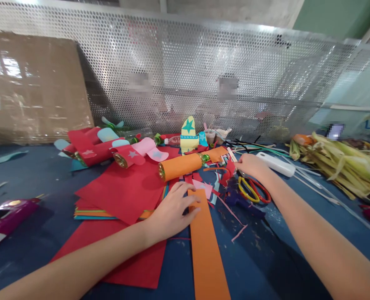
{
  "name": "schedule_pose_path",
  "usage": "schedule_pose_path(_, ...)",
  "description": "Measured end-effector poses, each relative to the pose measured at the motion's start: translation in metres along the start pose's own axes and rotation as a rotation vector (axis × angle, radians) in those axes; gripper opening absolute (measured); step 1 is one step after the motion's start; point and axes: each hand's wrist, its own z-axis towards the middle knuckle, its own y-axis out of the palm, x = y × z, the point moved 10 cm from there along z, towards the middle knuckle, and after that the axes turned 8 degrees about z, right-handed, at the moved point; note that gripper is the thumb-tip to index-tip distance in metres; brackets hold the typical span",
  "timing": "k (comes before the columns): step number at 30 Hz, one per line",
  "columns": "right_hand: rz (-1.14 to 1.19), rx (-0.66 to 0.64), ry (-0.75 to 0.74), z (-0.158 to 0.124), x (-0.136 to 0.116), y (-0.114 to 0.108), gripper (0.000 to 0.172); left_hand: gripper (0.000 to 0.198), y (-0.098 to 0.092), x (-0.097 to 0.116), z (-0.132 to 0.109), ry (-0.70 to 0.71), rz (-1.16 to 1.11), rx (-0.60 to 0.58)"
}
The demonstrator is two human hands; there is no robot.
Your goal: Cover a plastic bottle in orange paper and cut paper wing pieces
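My left hand (172, 208) lies with fingers apart on the top end of a long orange paper strip (208, 254), which runs down to the bottom edge. My right hand (252, 165) reaches forward among paper scraps. Its fingertips are pinched at the end of a slim whitish stick (231, 154), whose kind I cannot make out. Below that hand lie scissors with yellow handles (248, 189) and scissors with red handles (261, 191), beside a dark purple glue gun (244, 200). An orange-wrapped bottle (181, 166) lies ahead of my left hand.
Red paper sheets (122, 191) are stacked on the left. Behind them lie bottles wrapped in red paper (100, 152) and a yellow paper piece with a star (188, 135). On the right are a white-handled tool (275, 164) and corn husks (344, 160). A perforated metal screen (185, 62) stands behind.
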Motion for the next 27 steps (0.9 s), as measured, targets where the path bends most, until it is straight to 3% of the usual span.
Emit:
schedule_pose_path(6,0.28,0.047,-0.077,-0.012,0.013,-0.008,0.021,0.016,0.005,-0.007,0.003,-0.042,-0.043,-0.021)
schedule_pose_path(13,0.611,0.336,-0.112,-0.01,0.028,-0.022,0.019,0.014,0.001,-0.003,0.003,-0.007,-0.023,0.023)
schedule_pose_path(18,0.953,0.525,-0.161,-0.018,0.04,-0.044,0.034,0.016,-0.003,-0.004,0.003,-0.014,-0.01,0.048)
schedule_pose_path(20,1.056,0.487,-0.214,-0.027,0.031,-0.045,0.042,0.022,-0.008,-0.008,0.003,-0.054,-0.045,0.076)
schedule_pose_path(22,1.113,0.356,-0.275,-0.042,0.011,-0.038,0.042,0.03,-0.014,-0.013,0.003,-0.131,-0.133,0.094)
schedule_pose_path(25,1.133,0.113,-0.359,-0.072,-0.025,-0.014,0.033,0.038,-0.016,-0.015,0.002,-0.227,-0.345,0.067)
schedule_pose_path(27,1.126,0.016,-0.392,-0.093,-0.042,0.001,0.026,0.036,-0.014,-0.008,0.002,-0.237,-0.43,0.012)
